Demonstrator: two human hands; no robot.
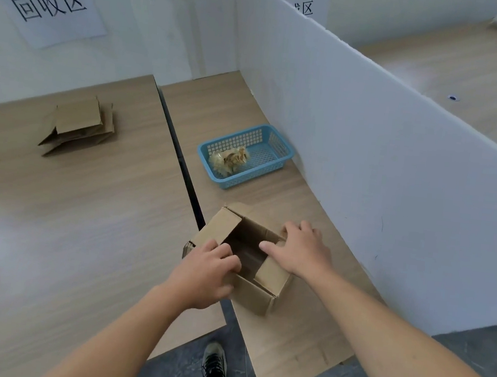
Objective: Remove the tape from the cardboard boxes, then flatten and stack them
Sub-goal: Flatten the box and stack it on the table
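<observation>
An open brown cardboard box (256,293) stands on the right table near its front edge, flaps spread and its inside showing. My left hand (204,275) grips the box's near-left rim, fingers curled over the edge into the opening. My right hand (299,249) lies on the right flap with fingers spread and fairly straight, pressing it. A stack of flattened cardboard boxes (79,127) lies on the left table, far left. No tape is visible on the open box.
A blue plastic basket (281,153) with crumpled tape (229,158) stands beyond the box. A white partition (369,139) walls off the right side. A dark gap (180,156) separates the two tables. My shoe (215,363) shows on the floor below.
</observation>
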